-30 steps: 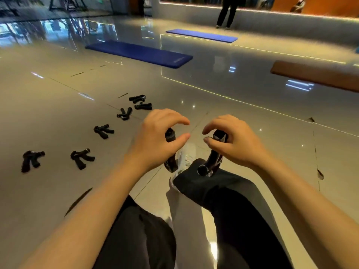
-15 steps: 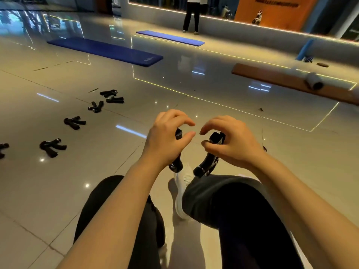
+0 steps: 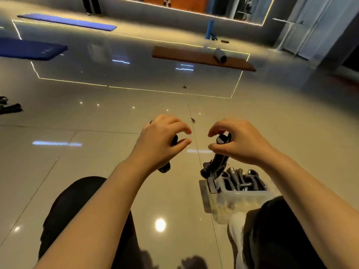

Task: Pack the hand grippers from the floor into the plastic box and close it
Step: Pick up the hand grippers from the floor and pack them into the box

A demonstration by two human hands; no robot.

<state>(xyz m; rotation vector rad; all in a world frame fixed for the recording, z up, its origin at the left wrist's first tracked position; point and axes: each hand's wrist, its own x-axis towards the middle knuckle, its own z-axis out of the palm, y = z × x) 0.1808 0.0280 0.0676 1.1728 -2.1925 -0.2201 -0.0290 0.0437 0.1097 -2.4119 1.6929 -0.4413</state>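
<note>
My left hand point(image 3: 161, 144) grips a black hand gripper point(image 3: 165, 167), mostly hidden behind the palm, with one handle end sticking out below the wrist. My right hand point(image 3: 240, 142) holds a second black hand gripper point(image 3: 215, 164), whose handles hang down just above the left end of the clear plastic box point(image 3: 233, 202). The box stands open on the floor beside my right knee and holds several black grippers point(image 3: 242, 181). More hand grippers point(image 3: 9, 108) lie on the floor at the far left edge.
A brown mat point(image 3: 194, 59) with a grey roller point(image 3: 220, 55) lies ahead. Blue mats point(image 3: 29, 48) lie at the left, and a person's legs point(image 3: 91, 5) stand at the back. My black-trousered knees point(image 3: 281, 230) and a white shoe point(image 3: 236, 228) fill the bottom.
My view has swung right: the row of grippers on the floor has slid off to the left and the plastic box has come into sight under my right hand. Both hands keep their grippers.
</note>
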